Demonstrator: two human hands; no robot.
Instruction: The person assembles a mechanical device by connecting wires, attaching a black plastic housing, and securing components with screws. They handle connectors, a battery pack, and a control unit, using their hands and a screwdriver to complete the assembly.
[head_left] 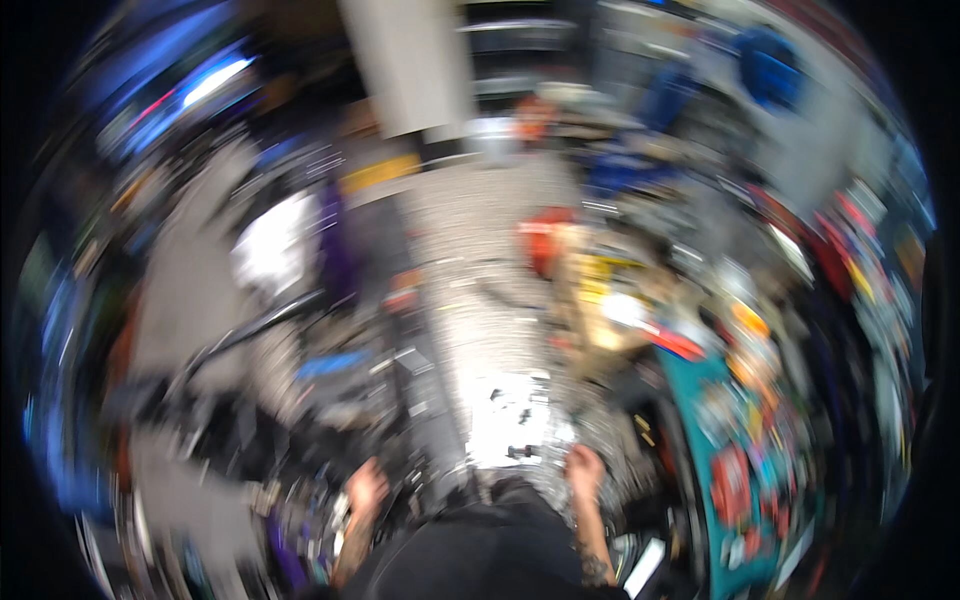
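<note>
Motion smears the whole picture. My left hand (pixel 367 487) hangs low at my left side, beside a dark clutter of parts; its fingers look curled, but whether they hold anything is too blurred to make out. On the other side, my right hand (pixel 584 470) hangs next to a bright white patch (pixel 508 415) on the floor ahead of my feet. Small dark pieces lie on that patch. The fingers of this hand are smeared too, and no held object shows in it.
A teal-topped bench (pixel 690 400) crowded with small items stands to my right. On the left are a grey surface (pixel 195 260), a white bag-like bundle (pixel 277 245) and a black curved tube (pixel 255 325). The grey floor (pixel 480 220) runs ahead towards a pale upright panel (pixel 410 70).
</note>
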